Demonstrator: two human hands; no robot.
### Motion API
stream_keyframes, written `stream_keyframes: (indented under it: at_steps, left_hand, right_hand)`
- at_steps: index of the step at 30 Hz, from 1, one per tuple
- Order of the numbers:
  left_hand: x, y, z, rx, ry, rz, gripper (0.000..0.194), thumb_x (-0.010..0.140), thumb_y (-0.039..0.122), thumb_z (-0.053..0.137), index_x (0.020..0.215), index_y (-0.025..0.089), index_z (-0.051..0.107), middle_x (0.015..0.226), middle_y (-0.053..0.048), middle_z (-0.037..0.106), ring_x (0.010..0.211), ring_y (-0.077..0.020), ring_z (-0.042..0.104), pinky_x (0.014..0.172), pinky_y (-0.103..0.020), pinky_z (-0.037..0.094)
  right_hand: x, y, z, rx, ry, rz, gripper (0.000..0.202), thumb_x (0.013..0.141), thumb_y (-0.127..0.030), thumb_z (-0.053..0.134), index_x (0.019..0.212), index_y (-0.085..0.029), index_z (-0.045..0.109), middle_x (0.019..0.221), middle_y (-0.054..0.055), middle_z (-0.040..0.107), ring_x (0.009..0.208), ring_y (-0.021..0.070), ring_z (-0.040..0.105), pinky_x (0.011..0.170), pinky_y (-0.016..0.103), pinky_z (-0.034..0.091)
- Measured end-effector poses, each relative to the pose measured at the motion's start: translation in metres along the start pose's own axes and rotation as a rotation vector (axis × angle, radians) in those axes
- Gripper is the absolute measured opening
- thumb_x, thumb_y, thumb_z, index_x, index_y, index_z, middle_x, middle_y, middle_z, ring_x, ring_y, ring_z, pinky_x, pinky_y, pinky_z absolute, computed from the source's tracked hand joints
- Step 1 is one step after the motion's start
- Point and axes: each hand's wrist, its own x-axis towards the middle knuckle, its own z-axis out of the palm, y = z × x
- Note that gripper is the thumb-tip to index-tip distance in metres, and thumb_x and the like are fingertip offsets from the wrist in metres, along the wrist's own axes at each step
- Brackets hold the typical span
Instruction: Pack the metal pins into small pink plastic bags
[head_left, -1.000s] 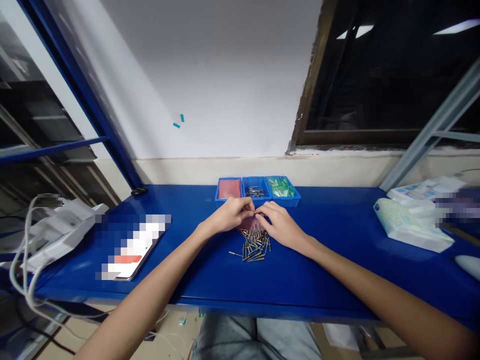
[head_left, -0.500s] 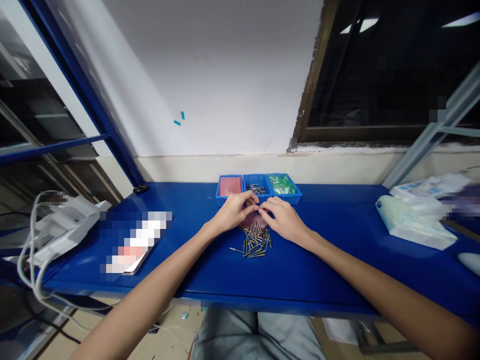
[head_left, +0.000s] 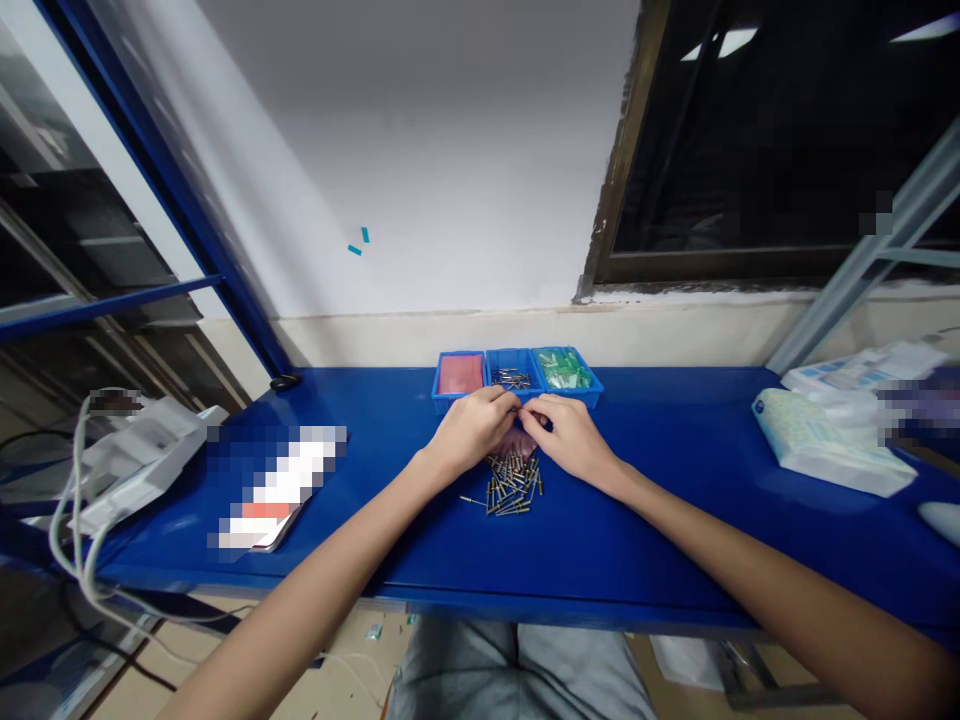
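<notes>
Since half a second ago, the left hand (head_left: 472, 428) has rolled over a little, showing more of its back, while the right hand (head_left: 576, 438) keeps nearly its place. Both forearms (head_left: 330, 555) reach inward from the lower corners, and the fingertips meet over a pink plastic piece (head_left: 517, 443). Whether either grip is clenched on something small, I cannot tell; the fingers hide it. Metal rivets (head_left: 511, 487) lie loosely piled on the counter (head_left: 450, 555), just nearer to the person; blue bins (head_left: 510, 360) stand behind.
</notes>
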Motion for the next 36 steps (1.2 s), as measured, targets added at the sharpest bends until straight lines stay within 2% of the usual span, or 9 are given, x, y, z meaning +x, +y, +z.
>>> stream_keyframes:
  at_steps: [3,8,12,16,21,25,28,32,36]
  left_hand:
    - [0.001,-0.0025,-0.0029,-0.087,0.065,-0.068,0.015,0.091,0.015,0.054,0.099,0.015,0.066,0.09,-0.008,0.07,0.077,-0.0174,0.065,0.067,-0.03,0.052]
    - [-0.001,-0.0092,-0.0017,-0.363,0.173,-0.187,0.017,0.087,0.018,0.06,0.104,0.017,0.065,0.081,-0.001,0.073,0.065,-0.0117,0.064,0.066,-0.026,0.051]
    - [-0.0001,-0.0068,-0.0005,-0.499,0.22,-0.268,0.013,0.084,0.019,0.064,0.097,0.017,0.066,0.082,-0.002,0.074,0.07,-0.013,0.067,0.066,-0.026,0.053]
    - [0.0014,-0.0022,-0.0008,-0.596,0.22,-0.313,0.01,0.083,0.021,0.067,0.092,0.016,0.066,0.08,-0.003,0.073,0.072,-0.0141,0.068,0.063,-0.025,0.051]
    - [-0.0001,-0.0058,-0.0002,-0.445,0.206,-0.285,0.012,0.086,0.026,0.07,0.09,0.016,0.066,0.075,0.0,0.068,0.065,-0.012,0.06,0.062,-0.025,0.048]
    - [-0.0031,-0.0097,0.0012,-0.252,0.203,-0.101,0.009,0.092,0.023,0.063,0.097,0.016,0.066,0.086,-0.003,0.063,0.074,-0.0141,0.058,0.071,-0.028,0.049]
    - [-0.0047,-0.0081,0.0026,-0.193,0.129,0.009,0.011,0.096,0.015,0.054,0.097,0.015,0.066,0.089,-0.004,0.059,0.077,-0.0142,0.058,0.072,-0.028,0.05]
    - [-0.0051,-0.0041,0.0027,-0.152,0.078,0.005,0.011,0.094,0.013,0.054,0.093,0.014,0.065,0.084,-0.003,0.056,0.071,-0.0137,0.056,0.069,-0.027,0.05]
    - [-0.0048,-0.0041,0.0009,-0.175,0.073,-0.017,0.006,0.091,0.012,0.057,0.091,0.013,0.063,0.083,-0.003,0.058,0.07,-0.0134,0.055,0.067,-0.027,0.048]
  right_hand:
    - [0.0009,0.0005,0.0003,0.095,0.017,0.027,0.023,0.095,-0.024,0.051,0.079,-0.02,0.067,0.074,0.002,0.066,0.069,0.0162,0.06,0.065,0.028,0.042]
    - [0.0018,0.0026,0.004,0.239,0.013,0.1,0.014,0.088,-0.015,0.057,0.093,-0.018,0.07,0.082,0.004,0.073,0.072,0.0167,0.066,0.072,0.03,0.05]
    - [0.0014,0.0002,0.0069,0.377,-0.046,0.169,0.015,0.089,-0.018,0.056,0.094,-0.018,0.069,0.077,0.003,0.073,0.064,0.0164,0.067,0.063,0.028,0.052]
    - [0.0008,0.0002,0.0087,0.422,-0.046,0.16,0.015,0.091,-0.022,0.054,0.093,-0.019,0.068,0.077,0.003,0.072,0.064,0.016,0.066,0.058,0.026,0.049]
    - [0.0013,0.0035,0.0073,0.398,-0.017,0.145,0.013,0.091,-0.021,0.055,0.083,-0.019,0.065,0.072,0.0,0.068,0.063,0.0142,0.062,0.058,0.024,0.045]
    - [0.0012,0.0019,0.0045,0.357,0.012,0.128,0.014,0.09,-0.018,0.054,0.08,-0.018,0.063,0.069,-0.002,0.065,0.06,0.0123,0.059,0.058,0.023,0.042]
    - [0.0008,-0.0007,0.0028,0.314,0.024,0.108,0.014,0.088,-0.015,0.053,0.078,-0.018,0.062,0.068,-0.002,0.064,0.061,0.0125,0.059,0.059,0.023,0.042]
    - [0.0005,-0.0034,0.0023,0.283,0.037,0.093,0.014,0.085,-0.012,0.054,0.076,-0.018,0.062,0.068,-0.002,0.064,0.061,0.0124,0.058,0.06,0.023,0.041]
    - [0.0005,-0.0051,0.0025,0.324,0.018,0.112,0.015,0.088,-0.016,0.054,0.076,-0.018,0.063,0.068,-0.001,0.065,0.058,0.012,0.058,0.058,0.023,0.042]
